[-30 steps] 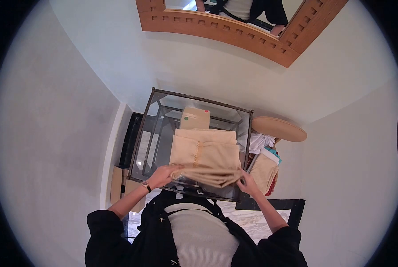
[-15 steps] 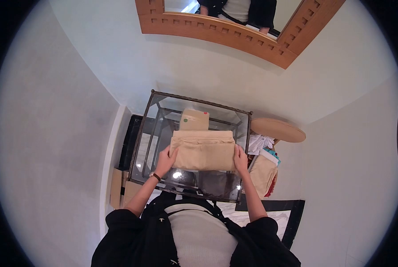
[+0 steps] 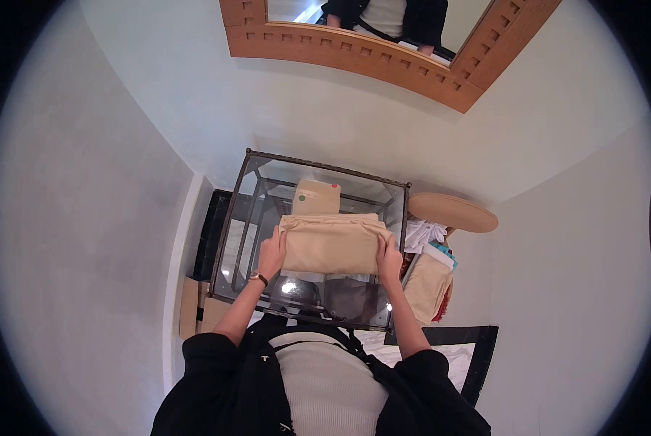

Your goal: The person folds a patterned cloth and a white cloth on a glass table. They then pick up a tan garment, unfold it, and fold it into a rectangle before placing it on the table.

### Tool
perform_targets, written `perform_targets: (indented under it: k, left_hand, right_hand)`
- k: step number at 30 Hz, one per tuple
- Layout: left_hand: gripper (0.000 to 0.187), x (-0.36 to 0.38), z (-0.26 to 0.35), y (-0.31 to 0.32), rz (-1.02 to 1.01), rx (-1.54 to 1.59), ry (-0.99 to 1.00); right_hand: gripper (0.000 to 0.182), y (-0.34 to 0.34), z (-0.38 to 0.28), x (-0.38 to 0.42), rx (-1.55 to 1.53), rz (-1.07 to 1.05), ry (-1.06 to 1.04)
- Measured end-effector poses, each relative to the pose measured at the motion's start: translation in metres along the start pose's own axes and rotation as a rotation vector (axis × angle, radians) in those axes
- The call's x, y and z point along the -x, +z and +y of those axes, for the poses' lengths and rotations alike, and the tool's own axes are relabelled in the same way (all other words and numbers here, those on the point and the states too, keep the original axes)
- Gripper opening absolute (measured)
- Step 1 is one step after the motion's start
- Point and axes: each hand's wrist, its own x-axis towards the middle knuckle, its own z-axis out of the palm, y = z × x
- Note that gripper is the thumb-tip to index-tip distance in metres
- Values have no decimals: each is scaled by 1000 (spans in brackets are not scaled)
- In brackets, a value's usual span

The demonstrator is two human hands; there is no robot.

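A folded beige cloth lies across the middle of a glass-topped table with a dark metal frame. My left hand grips its left edge, a band round the wrist. At the cloth's right edge my right hand is closed on the fabric. Just behind the cloth sits a beige item with a green dot and a red dot, its front edge hidden by the cloth.
Right of the table, folded cloths and white fabric lie beside a round tan lid. A wood-framed mirror hangs on the wall above. Cardboard stands at the lower left.
Both hands have shifted slightly on the cloth's side edges, the right one inward. The cloth's near edge has moved up a little and its front face looks smoother.
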Motion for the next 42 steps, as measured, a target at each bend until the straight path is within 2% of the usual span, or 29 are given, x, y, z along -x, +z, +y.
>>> perform_targets:
  k: [7,13,14,16,17,19,20,23,25,26,28,29,34,37,41,42]
  left_hand:
    - [38,-20,-5,17,-5,-121,-93]
    - [43,-25,-14,20,10,-185,-139]
    - [44,-24,-15,21,24,-179,-141]
    - [40,-17,3,4,-1,-84,-286]
    - [39,-13,15,-6,-14,-36,-359]
    - [35,2,28,-14,225,-55,-84]
    - [36,10,33,-16,343,-63,55]
    - [48,38,43,-20,-130,-269,268]
    - [51,55,55,-11,-212,-407,527]
    - [53,60,60,-6,-253,-476,656]
    - [52,62,65,-1,-226,-684,746]
    - [51,62,66,0,-211,-789,790]
    - [47,45,48,14,-177,-849,754]
    - [46,35,45,20,-193,-815,744]
    - [47,20,45,22,-144,-812,757]
    - [49,16,45,22,-125,-747,702]
  right_hand:
    - [44,20,-5,-20,247,40,-32]
    - [51,16,-7,-23,256,71,-35]
    - [48,13,-6,-22,239,22,0]
    - [44,1,-11,-19,202,-77,69]
    - [43,-5,-16,-17,154,-17,72]
    - [44,-15,-29,-14,57,107,81]
    - [46,-15,-28,-16,22,114,-45]
    - [52,-14,-33,-21,-23,81,-420]
    - [51,-18,-50,-29,29,-6,-670]
    - [51,-10,-49,-32,46,-7,-698]
    - [53,8,-45,-38,81,-9,-755]
    - [52,11,-43,-39,70,-40,-727]
    - [45,16,-42,-36,121,-144,-580]
    - [41,25,-35,-27,112,-83,-531]
    - [37,23,-24,-10,33,-282,-300]
    - [37,17,-22,-7,-10,-360,-218]
